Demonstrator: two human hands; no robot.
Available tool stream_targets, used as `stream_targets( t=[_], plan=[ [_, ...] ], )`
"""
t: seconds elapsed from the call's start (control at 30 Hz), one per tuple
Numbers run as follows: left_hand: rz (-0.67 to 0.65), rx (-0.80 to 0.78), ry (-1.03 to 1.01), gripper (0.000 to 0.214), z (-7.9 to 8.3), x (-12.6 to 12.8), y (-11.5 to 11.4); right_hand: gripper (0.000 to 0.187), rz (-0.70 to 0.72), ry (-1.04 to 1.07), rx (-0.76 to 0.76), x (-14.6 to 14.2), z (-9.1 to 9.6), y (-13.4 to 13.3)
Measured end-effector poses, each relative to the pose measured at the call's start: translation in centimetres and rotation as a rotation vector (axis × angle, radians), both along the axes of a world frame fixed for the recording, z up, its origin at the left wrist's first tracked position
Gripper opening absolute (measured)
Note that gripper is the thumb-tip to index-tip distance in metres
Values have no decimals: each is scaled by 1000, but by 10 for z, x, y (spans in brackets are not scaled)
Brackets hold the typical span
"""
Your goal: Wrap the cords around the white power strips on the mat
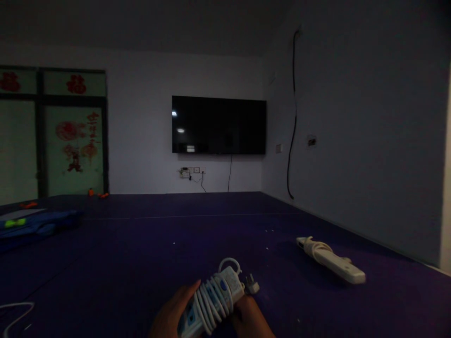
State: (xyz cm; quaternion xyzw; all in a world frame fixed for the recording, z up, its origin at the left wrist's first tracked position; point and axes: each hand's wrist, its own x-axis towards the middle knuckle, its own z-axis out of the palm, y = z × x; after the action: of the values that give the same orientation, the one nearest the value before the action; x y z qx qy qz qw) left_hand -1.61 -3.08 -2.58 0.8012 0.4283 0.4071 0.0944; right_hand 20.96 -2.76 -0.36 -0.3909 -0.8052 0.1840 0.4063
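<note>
Low in the middle of the view, both hands grip a white power strip (211, 298) that has its own white cord wound round it. My left hand (171, 313) is wrapped round its near end. My right hand (251, 319) holds it from the right side, fingers closed under the strip. The cord's plug (252, 285) sticks out just right of the strip, and a loop of cord rises above it. A second white power strip (331, 260), also wrapped in its cord, lies on the purple floor (141, 253) to the right.
A dark wall-mounted TV (218, 125) hangs ahead, with wall sockets (192, 172) under it. A black cable (291, 117) runs down the right wall. Blue items (35, 225) lie at the left, near a glass door (52, 136). A white cord loop (16, 312) is at the bottom left.
</note>
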Motion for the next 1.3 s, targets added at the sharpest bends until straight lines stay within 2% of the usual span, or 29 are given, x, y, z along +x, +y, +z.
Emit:
stream_targets(
  t=[0.13, 0.23, 0.57, 0.83, 1.1, 1.3],
  plan=[
    [-12, -2, 16, 83, 3, 0, 1, 45, -25, 29, -21, 4, -15, 10],
    [-39, -27, 17, 82, 6, 0, 1, 45, -29, 40, -50, 6, -19, 12],
    [-13, -40, -36, 83, 11, 4, -6, 40, -36, 58, -79, 4, -14, 7],
    [-46, -95, -46, 83, 13, 4, -6, 39, 34, 105, -100, 0, -5, 2],
    [-76, -65, -51, 83, 8, 2, -4, 37, -5, 75, -76, 4, -13, 5],
    [-97, -66, -17, 82, 11, 1, -2, 35, 7, 78, -73, 3, -12, 4]
  ],
)
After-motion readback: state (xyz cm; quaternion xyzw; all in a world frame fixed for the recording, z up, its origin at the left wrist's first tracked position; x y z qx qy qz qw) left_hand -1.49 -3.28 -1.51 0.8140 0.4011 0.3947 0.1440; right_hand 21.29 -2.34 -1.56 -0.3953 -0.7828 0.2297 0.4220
